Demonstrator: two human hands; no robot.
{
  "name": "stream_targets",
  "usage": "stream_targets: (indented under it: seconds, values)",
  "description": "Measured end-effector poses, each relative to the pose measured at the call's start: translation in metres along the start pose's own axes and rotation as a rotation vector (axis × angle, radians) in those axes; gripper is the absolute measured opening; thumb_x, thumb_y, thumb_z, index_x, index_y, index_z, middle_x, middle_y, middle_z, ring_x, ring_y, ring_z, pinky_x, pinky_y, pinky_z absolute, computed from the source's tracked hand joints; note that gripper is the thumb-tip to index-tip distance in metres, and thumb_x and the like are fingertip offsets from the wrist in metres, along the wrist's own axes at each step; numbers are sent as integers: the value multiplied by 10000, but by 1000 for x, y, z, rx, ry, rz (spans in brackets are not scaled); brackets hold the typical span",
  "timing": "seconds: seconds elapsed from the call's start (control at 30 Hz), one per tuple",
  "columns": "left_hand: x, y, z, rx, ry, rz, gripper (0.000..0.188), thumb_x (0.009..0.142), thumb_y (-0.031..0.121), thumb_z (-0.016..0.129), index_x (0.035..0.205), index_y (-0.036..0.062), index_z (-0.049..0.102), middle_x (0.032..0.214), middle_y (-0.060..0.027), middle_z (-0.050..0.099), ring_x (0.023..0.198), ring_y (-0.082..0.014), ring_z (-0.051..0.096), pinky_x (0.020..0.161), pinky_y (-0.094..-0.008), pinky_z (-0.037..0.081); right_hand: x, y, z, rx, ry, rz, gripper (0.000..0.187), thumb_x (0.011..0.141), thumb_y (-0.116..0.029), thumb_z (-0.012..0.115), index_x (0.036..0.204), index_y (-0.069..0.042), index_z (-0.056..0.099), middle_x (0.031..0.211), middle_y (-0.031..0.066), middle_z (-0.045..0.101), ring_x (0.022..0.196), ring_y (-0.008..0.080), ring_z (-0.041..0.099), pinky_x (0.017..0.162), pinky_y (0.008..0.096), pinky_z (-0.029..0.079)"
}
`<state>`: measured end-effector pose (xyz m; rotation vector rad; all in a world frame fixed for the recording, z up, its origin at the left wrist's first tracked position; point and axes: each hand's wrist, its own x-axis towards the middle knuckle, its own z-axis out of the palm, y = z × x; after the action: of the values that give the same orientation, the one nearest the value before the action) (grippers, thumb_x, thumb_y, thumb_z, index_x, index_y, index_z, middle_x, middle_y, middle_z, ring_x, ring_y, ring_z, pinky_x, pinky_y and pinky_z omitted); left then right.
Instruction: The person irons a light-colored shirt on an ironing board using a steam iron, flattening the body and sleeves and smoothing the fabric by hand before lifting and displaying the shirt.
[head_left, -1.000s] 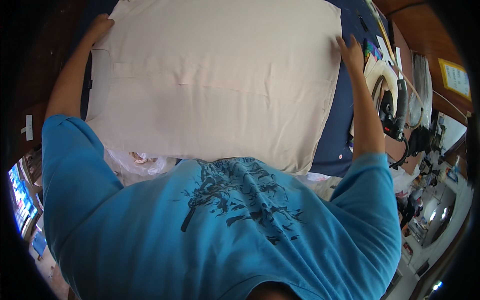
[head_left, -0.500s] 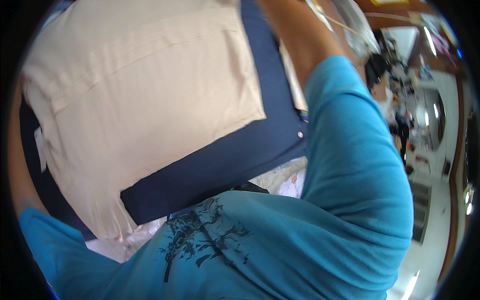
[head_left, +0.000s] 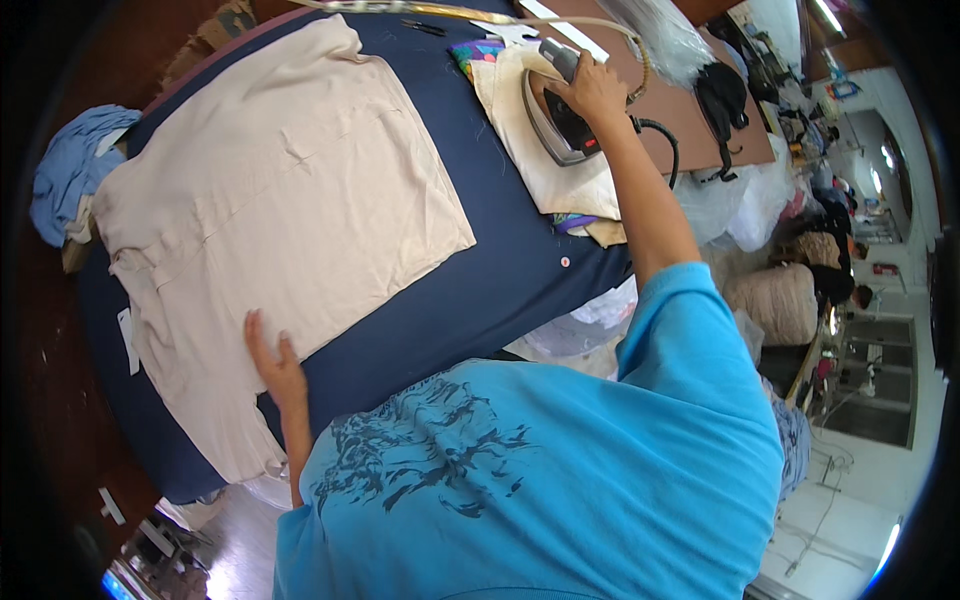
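Observation:
A beige long-sleeved garment [head_left: 300,190] lies spread over the dark blue table cover [head_left: 500,265], with a few creases across its middle. My left hand [head_left: 276,362] rests on its near edge, fingers apart and nothing in them. At the far right, my right hand [head_left: 597,97] is wrapped round the grey handle of a clothes iron [head_left: 562,125]. The iron stands on a folded cream cloth pad [head_left: 510,95] with a colourful patterned edge. A dark cord and a hose run from the iron's side. A white tag [head_left: 128,340] lies by the garment's left edge.
Crumpled blue clothing [head_left: 80,165] hangs at the table's left end. A brown board [head_left: 680,110] with a black cloth item [head_left: 722,105] and clear plastic lies beyond the iron. A small round button-like piece [head_left: 565,262] is on the cover. Other people sit at the far right.
My view has pulled back, showing more of the table. My left hand has come in from the left edge onto the garment's near side. The right hand and iron have come into view.

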<state>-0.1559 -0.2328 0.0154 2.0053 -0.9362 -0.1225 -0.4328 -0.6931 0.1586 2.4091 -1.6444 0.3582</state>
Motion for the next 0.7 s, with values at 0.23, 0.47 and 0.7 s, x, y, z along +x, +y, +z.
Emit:
stream_targets:
  seconds: [0.23, 0.47, 0.7]
  values:
    - [-4, 20, 8, 167, -11, 33, 338, 818, 45, 540, 1155, 39, 568, 1290, -170, 476, 1183, -339, 462, 1000, -403, 359, 11, -7, 21, 144, -193, -243, 477, 668, -284, 655, 1066, -44, 547, 957, 211, 636, 938, 352, 608, 818, 443, 473]
    - [-28, 38, 32, 292, -18, 38, 371, 818, 164, 582, 1181, 91, 558, 1263, -134, 510, 1169, -297, 477, 967, -426, 366, 60, 11, 55, 59, -89, -343, 764, 707, -427, 687, 1322, -73, 402, 1201, 184, 544, 1057, 352, 554, 874, 448, 444]
    - [-77, -38, -61, 891, 488, -432, 492, 825, 295, 576, 1273, 123, 468, 1311, -82, 475, 1236, -230, 418, 926, -443, 366, -151, -109, 40, 573, -223, -1210, 578, 686, -295, 720, 1203, -129, 522, 1283, 129, 473, 1169, 319, 444, 948, 439, 362]
